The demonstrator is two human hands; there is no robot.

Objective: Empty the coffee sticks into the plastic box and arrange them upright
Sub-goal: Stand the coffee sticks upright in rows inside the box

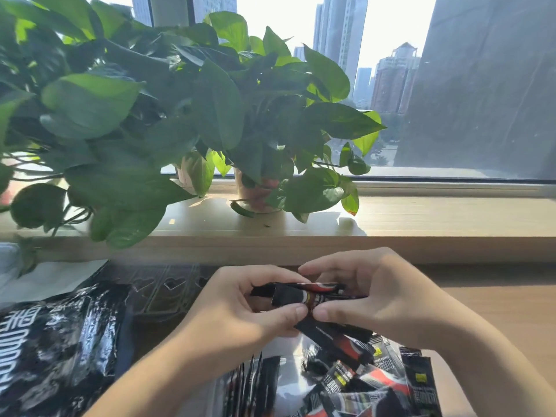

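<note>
Head view: two hands hover above one clear plastic box point(285, 383) at the near edge of the wooden counter point(496, 311). The left hand point(240, 305) and right hand point(388, 299) pinch a small bundle of black coffee sticks point(304, 294) between thumbs and curled fingers (two or three sticks, hard to tell). Roughly five upright sticks point(252, 383) stand at the box's left. A jumbled heap point(361, 377), uncountable, lies at its right. One black bag point(60, 341) lies left, seemingly emptied. Arranging looks under halfway.
</note>
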